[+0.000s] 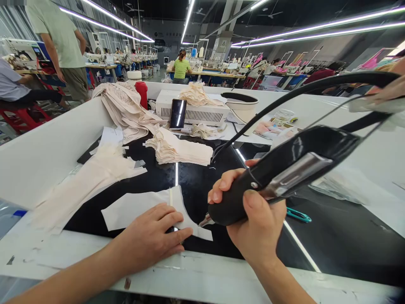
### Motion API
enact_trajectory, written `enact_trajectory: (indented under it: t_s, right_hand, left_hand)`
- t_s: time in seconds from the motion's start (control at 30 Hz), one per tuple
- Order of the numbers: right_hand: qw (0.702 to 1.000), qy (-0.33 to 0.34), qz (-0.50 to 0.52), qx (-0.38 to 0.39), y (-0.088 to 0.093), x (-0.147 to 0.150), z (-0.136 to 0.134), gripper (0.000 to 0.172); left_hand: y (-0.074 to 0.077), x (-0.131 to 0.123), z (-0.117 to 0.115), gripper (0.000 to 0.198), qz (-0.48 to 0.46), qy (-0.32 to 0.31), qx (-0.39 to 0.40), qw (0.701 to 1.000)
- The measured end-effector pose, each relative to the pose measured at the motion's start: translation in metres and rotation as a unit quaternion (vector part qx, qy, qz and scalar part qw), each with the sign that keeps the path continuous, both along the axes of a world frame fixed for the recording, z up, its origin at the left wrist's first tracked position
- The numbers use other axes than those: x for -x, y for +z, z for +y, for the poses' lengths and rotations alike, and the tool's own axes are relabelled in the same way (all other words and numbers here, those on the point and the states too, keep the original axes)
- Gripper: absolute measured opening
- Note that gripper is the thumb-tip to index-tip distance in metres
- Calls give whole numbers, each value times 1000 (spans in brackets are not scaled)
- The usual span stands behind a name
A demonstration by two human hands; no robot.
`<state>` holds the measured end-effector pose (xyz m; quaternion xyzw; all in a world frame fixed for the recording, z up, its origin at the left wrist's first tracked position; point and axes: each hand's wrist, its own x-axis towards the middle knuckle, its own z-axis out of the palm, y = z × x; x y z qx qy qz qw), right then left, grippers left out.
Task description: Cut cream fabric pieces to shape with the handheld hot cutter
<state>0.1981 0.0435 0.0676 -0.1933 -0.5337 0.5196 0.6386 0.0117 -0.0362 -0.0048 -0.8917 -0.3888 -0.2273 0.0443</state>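
Note:
My right hand (253,215) is wrapped round a thick black corded hand tool (234,200) with a metal lever along its side. Its narrow metal tip (206,220) meets the edge of a cream fabric piece (136,207), near that piece's narrow right end. On the same fabric lies my left hand (158,232), fingers stretched out and pressing it down just left of the tip. A pale strip crosses the fabric above the fingers. Whether the tip presses into the cloth or only touches it I cannot tell.
Behind the fabric sits a stack of cut cream pieces (185,150); more layers (85,181) lie left. A phone (177,113) leans on a vented white box (193,107). The tool's black cable (268,112) arches right. A teal cutter (299,214) rests beyond my right hand.

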Motion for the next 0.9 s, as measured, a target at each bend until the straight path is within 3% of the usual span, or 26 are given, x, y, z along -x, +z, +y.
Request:
enact_trajectory:
  t_s: [0.67,0.9]
  right_hand:
    - [1000,-20,18,9,2,-11,-2,42]
    - [1000,-27,-3,-5,-3,-7,-3,37]
  left_hand:
    - [3,2,-4,28,2,4,-14,1000]
    - [4,1,-1,30,1,3,-13,1000]
